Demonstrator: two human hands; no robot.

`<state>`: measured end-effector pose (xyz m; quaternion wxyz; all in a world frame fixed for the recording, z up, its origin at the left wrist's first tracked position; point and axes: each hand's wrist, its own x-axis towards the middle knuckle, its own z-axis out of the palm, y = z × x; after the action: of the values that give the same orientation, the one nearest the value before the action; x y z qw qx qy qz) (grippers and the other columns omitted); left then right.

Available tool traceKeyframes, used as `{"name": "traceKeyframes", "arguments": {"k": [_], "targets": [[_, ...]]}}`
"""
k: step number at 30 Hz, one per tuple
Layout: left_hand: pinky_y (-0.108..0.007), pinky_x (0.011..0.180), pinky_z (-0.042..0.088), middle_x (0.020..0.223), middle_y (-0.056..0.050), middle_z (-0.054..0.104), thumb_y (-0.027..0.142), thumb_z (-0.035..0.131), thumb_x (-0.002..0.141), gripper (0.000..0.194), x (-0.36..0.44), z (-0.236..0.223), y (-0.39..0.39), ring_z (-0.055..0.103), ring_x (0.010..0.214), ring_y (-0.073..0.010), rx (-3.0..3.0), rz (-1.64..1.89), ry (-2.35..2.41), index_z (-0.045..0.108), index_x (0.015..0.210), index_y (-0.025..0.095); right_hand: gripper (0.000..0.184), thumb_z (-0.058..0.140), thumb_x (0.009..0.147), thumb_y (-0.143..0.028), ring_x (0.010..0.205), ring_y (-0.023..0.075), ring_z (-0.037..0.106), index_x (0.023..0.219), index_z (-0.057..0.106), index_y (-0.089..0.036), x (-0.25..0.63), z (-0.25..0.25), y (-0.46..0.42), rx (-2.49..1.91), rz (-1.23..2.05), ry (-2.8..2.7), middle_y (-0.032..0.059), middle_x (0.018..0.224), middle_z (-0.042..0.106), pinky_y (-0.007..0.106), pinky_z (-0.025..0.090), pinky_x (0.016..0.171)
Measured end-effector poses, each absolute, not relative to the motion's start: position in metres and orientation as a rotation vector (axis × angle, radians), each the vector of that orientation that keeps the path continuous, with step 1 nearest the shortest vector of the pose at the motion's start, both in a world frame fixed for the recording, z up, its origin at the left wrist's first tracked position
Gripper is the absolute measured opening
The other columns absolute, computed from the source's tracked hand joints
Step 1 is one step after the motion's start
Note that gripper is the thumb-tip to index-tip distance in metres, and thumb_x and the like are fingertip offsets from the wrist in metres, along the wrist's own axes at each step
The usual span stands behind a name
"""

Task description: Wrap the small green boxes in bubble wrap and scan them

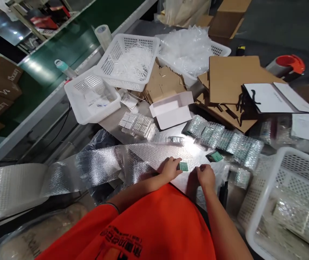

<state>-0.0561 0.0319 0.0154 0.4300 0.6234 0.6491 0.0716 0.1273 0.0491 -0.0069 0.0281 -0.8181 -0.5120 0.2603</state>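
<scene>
Left hand: the person's left hand (171,169) was closed with thumb and fingers on the left end of a small green box (184,166).
Small green box: it lay on the bubble wrap (146,153) at the near side of the desk (111,127), between the two hands.
Right hand: the right hand (206,176) hung just right of that box, fingers curled in; I couldn't tell whether they pinched the wrap.
Second green box: another green box (215,156) sat just beyond the right hand, tilted, apart from the first.
Bubble wrap: its strip ran in from a big roll (10,189) at the near left.
Wrapped packs: a row of bubble-wrapped packs (223,139) stretched to the right, beyond the second green box; white wrapped packs (140,125) sat farther left.
White carton: an open white carton (172,112) stood between those groups, slightly farther off.
Far side: two white baskets stood at the far left, one (75,99) nearer, the other (123,80) holding clear plastic bits; cardboard sheets (234,77) lay to the far right.
Near right: a white basket (256,189) held more wrapped packs (296,218).
Clothing: the person wore an orange shirt (159,224).
</scene>
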Motion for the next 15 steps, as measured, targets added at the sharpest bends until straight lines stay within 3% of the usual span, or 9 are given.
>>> {"name": "traceKeyframes", "arguments": {"k": [6,12,15], "targets": [[-0.027,0.082,0.054,0.113,-0.006,0.058,0.019,0.074,0.077,0.041,-0.054,0.005,0.029,0.061,0.077,-0.0121,1.469,0.244,1.608,0.065,0.116,0.019,0.019,0.055,0.081,-0.027,0.084,0.0279,0.064,0.090,0.067,-0.014,0.127,-0.009,0.046,-2.497,0.858,-1.523,0.0178,0.094,0.068,0.035,0.043,0.070],[-0.025,0.076,0.053,0.107,-0.004,0.060,0.013,0.077,0.072,0.037,-0.053,0.006,0.030,0.059,0.071,-0.0102,1.355,0.307,1.618,0.068,0.107,0.018,0.024,0.056,0.076,-0.031,0.075,0.0252,0.066,0.093,0.064,-0.016,0.134,0.002,0.048,-2.348,0.977,-1.441,0.0113,0.081,0.071,0.033,0.045,0.067],[-0.024,0.073,0.051,0.103,-0.002,0.061,0.012,0.079,0.067,0.039,-0.051,0.005,0.033,0.058,0.069,-0.0099,1.275,0.335,1.647,0.069,0.104,0.019,0.022,0.054,0.074,-0.035,0.070,0.0231,0.066,0.083,0.066,-0.018,0.125,0.010,0.043,-2.211,1.078,-1.459,0.0083,0.076,0.072,0.032,0.047,0.066]]}}
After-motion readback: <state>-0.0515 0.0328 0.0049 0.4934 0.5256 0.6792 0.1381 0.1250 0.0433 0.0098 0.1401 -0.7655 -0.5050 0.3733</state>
